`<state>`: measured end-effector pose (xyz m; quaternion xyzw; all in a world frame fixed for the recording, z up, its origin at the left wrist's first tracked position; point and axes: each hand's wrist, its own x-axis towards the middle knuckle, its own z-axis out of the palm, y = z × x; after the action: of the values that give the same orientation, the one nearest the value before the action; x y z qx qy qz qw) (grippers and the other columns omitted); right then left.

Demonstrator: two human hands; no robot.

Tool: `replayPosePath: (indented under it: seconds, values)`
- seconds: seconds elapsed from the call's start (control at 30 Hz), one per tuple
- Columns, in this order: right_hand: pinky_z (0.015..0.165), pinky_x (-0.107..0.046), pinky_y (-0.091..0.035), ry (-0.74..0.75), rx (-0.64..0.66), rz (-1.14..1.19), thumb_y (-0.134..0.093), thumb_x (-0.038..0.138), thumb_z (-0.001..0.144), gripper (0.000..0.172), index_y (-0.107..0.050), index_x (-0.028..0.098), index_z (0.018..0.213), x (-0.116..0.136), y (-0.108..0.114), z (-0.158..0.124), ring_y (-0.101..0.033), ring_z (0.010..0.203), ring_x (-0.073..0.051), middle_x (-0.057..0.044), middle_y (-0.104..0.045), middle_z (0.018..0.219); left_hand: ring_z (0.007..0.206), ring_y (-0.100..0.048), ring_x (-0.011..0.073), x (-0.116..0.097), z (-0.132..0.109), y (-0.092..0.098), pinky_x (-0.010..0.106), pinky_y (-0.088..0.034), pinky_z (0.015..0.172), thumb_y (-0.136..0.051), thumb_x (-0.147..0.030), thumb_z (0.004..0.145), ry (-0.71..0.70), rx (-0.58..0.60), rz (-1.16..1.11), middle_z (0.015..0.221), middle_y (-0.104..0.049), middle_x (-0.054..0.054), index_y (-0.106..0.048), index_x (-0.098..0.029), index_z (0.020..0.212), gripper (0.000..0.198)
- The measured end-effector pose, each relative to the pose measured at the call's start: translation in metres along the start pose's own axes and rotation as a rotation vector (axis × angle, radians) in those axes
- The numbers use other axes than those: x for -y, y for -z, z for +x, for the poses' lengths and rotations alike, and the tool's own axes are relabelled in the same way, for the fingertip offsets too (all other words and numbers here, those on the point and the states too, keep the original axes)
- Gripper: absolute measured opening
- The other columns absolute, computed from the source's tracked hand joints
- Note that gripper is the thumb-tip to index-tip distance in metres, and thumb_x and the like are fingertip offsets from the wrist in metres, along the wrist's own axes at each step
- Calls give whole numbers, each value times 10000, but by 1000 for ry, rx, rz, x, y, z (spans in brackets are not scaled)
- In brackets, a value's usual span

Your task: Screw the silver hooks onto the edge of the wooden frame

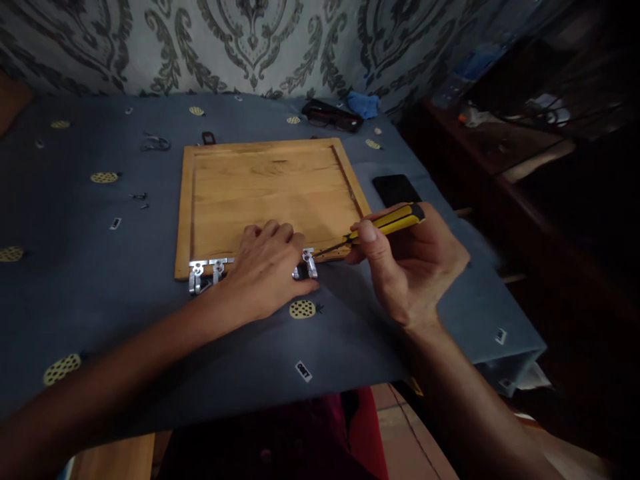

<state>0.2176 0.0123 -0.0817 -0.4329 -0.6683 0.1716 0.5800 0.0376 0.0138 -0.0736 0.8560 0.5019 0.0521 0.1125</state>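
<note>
A wooden panel with a raised frame lies flat on the cloth-covered table. Metal hinges line its near edge, and another metal hinge shows just right of my left hand. That hand rests over the near edge with its fingers curled on the hinge row; what lies under the palm is hidden. My right hand is closed round a yellow and black screwdriver, whose thin tip points left and reaches the right-hand hinge.
Small screws lie left of the panel. A black phone-like slab is at its right. Behind are glasses on a dark case, a blue cloth and a metal item. A cluttered wooden surface stands at right.
</note>
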Motion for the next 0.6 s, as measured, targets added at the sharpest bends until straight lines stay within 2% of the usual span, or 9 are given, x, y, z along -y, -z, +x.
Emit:
replayPosePath:
  seconds: [0.13, 0.3, 0.43, 0.6]
  values:
    - [401, -250, -493, 22, -93, 20, -742, 327, 891, 122, -677, 244, 828, -1, -1, 0, -612, 461, -107, 46, -648, 690, 1118, -578, 322, 4, -3, 5, 461, -450, 939, -753, -548, 844, -11, -9, -2, 1125, -678, 110, -651, -144, 1130, 505]
    - [386, -240, -448, 55, -218, 90, -763, 322, 874, 127, -701, 226, 817, -11, 1, 2, -598, 439, -105, 40, -646, 635, 1076, -588, 298, 23, -8, 22, 428, -451, 890, -698, -520, 896, -29, -114, -31, 1081, -680, 84, -648, -181, 1057, 378]
    - [384, -253, -443, 18, -242, 129, -767, 357, 872, 150, -707, 228, 822, -19, 4, 2, -596, 434, -117, 33, -649, 627, 1032, -616, 258, 40, -15, 33, 399, -461, 876, -585, -357, 971, 1, -155, -96, 1048, -689, 72, -649, -181, 1052, 205]
    - [373, -255, -463, 2, -225, 131, -757, 394, 872, 182, -709, 223, 832, -17, 3, -1, -583, 413, -106, 28, -677, 684, 1039, -638, 241, 45, -36, 30, 390, -491, 893, -531, -320, 977, 4, -215, -179, 1048, -699, 73, -656, -178, 1052, 203]
